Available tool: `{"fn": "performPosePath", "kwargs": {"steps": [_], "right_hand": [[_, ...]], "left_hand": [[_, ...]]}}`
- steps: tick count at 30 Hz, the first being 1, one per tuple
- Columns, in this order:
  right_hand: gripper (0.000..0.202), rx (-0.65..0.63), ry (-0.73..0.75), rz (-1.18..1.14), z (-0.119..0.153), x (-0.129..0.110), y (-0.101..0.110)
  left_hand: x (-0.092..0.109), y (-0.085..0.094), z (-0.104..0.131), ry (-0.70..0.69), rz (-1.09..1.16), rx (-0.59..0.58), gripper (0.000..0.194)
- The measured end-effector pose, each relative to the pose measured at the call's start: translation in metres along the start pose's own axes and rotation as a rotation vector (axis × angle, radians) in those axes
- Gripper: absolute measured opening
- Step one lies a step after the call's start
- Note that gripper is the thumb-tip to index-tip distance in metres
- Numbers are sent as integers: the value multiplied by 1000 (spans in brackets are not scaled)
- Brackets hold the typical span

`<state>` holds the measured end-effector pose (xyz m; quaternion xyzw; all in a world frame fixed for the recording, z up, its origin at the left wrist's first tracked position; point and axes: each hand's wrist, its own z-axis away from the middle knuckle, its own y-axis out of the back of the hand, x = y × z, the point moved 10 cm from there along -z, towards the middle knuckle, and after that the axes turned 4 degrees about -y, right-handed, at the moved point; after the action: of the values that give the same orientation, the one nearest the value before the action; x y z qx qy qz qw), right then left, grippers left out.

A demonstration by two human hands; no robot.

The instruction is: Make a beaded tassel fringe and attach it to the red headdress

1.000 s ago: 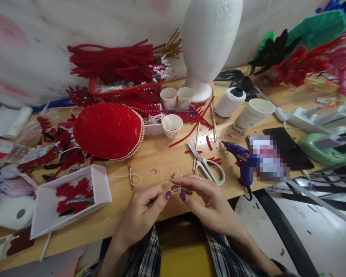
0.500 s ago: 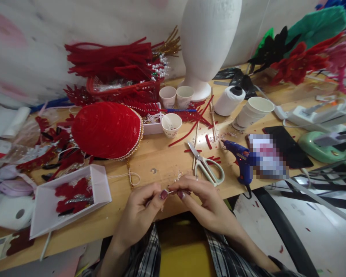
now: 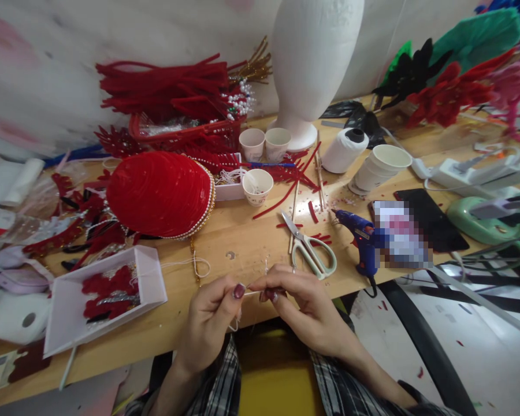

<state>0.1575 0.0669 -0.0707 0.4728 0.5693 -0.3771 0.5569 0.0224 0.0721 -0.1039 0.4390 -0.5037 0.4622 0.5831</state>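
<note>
Over the table's front edge, my left hand (image 3: pixel 212 318) pinches a thin white thread (image 3: pixel 253 292) between thumb and forefinger. A loose bit of it hangs below those fingers. My right hand (image 3: pixel 305 309) is closed on the same thread, a short stretch of which shows between the two hands. Just beyond my right hand lie white-handled scissors (image 3: pixel 314 257) with spread blades. A red, bead-edged dome-shaped cap (image 3: pixel 158 196) rests on the table to the left, a gold bead strand (image 3: pixel 195 263) trailing from it.
A blue glue gun (image 3: pixel 361 240) and phones (image 3: pixel 433 219) lie at right. Behind stand paper cups (image 3: pixel 258 190), a thread spool (image 3: pixel 344 151) and a white foam head (image 3: pixel 314 63). A white box (image 3: pixel 151 277) with red pieces sits left; red stems (image 3: pixel 164 86) fill a basket at the back.
My hands have drawn slightly apart, the left one moving a little left, so more of the white thread shows between them. Both still grip it.
</note>
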Motion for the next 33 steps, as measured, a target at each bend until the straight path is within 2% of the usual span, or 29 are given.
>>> {"fn": "performPosePath", "kwargs": {"steps": [5,9,14,18,23,28,33], "right_hand": [[44,33,14,20,-2,2,0],[42,40,-44,-25,-1,15,4],[52,105,-131,-125,3,35,14],[51,139,-138,-119,4,39,17],[48,165,-126,-122,3,36,17],[44,196,-120,-154,-2,34,18],[47,246,-113,-281,-15,32,20]], "left_hand": [[-4,2,3,26,40,39,55],[-8,0,-3,2,-32,-39,52],[-13,-5,-12,4,-170,-142,44],[-22,-12,-10,83,-183,-201,36],[-31,-13,-5,153,-254,-197,33],[-25,-7,-13,124,-253,-124,32],[-1,-2,-25,-55,-362,-72,31]]}}
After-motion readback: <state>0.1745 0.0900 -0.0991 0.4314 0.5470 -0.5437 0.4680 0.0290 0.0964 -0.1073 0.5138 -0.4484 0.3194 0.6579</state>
